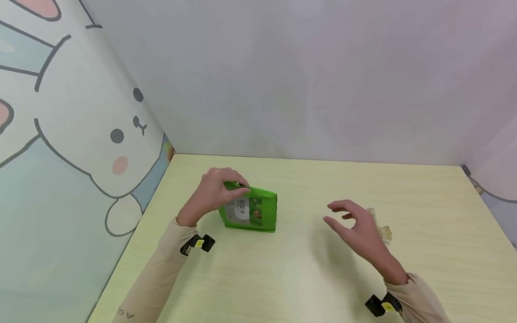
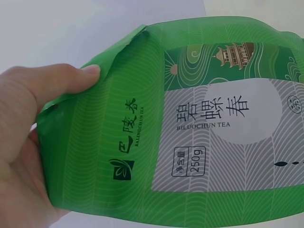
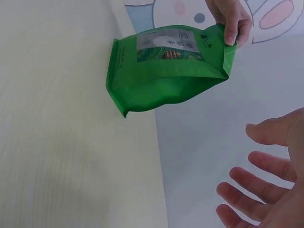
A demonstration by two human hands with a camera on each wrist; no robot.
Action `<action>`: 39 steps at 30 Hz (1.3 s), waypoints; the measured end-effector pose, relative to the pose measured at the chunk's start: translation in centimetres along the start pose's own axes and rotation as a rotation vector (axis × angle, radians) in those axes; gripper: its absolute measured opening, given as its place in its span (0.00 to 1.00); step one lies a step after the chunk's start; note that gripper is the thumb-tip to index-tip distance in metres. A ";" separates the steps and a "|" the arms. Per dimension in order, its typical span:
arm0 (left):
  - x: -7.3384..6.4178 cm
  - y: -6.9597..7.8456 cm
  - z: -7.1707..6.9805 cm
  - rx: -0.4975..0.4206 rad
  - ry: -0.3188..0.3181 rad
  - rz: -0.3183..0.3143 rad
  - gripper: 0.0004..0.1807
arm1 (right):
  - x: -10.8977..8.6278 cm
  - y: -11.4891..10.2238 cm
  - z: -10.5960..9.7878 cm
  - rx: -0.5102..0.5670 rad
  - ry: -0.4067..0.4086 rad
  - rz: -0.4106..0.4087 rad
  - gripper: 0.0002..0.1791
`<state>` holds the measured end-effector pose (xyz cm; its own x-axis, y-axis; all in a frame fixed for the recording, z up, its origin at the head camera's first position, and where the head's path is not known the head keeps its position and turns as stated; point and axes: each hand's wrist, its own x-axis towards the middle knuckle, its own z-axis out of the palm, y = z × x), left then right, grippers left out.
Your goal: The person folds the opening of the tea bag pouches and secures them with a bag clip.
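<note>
A green tea bag [image 1: 263,211] with a grey label stands on the table, left of the middle in the head view. My left hand [image 1: 216,188] grips its upper left corner, thumb on the printed front; the left wrist view shows the bag's face [image 2: 190,128] close up, marked 250g. My right hand [image 1: 360,229] is held above the table to the right, fingers apart and gently bent, with nothing between them. Beyond it lies a small pale, translucent clip-like piece [image 1: 384,232], partly hidden by that hand. In the right wrist view, the right hand [image 3: 270,180] is apart from the bag.
The light wood table [image 1: 288,286] meets a pale wall [image 1: 312,87] at its back edge. On the left stands a panel with a cartoon rabbit [image 1: 92,141]. A dark cord [image 1: 466,171] shows at the back right corner.
</note>
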<state>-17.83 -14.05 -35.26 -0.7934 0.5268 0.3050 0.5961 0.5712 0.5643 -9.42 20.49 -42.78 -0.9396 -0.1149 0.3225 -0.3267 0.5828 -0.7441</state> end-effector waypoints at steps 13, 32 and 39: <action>-0.1 -0.4 0.0 -0.017 -0.001 0.020 0.02 | -1.3 1.3 -1.1 -0.075 0.051 0.023 0.16; -0.2 -0.3 -0.1 -0.007 0.001 0.006 0.03 | -2.4 3.0 -2.5 -0.133 0.125 0.078 0.15; -0.3 -0.3 0.1 -0.005 0.001 0.002 0.03 | -2.7 3.5 -3.1 -0.127 0.171 0.100 0.15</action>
<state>-17.75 -14.33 -35.55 -0.7923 0.5272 0.3070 0.5972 0.5672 0.5672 -7.73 25.36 -44.46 -0.9322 0.0800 0.3531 -0.2071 0.6822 -0.7013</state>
